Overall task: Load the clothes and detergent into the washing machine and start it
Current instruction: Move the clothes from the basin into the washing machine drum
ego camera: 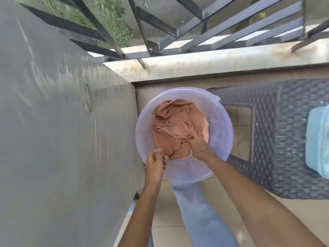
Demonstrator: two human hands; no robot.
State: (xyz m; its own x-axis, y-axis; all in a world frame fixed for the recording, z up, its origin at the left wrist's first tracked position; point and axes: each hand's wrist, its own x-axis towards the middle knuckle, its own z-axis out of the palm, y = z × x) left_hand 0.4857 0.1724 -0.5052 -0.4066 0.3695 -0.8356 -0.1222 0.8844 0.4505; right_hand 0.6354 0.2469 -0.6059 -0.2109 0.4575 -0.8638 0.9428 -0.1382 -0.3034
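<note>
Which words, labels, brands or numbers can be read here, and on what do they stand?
None can be read. The round translucent lilac plastic basin, the rust-orange clothes in it, the dark grey woven plastic stool and the pale blue plastic container show no print.

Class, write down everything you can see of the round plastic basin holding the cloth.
The basin is round, translucent pale lilac plastic with a wide rim, upright between a grey wall and a woven stool. Crumpled rust-orange cloth fills its bottom. The right hand grips that cloth; the left hand curls at the near rim, holding rim or cloth, unclear which.
</note>
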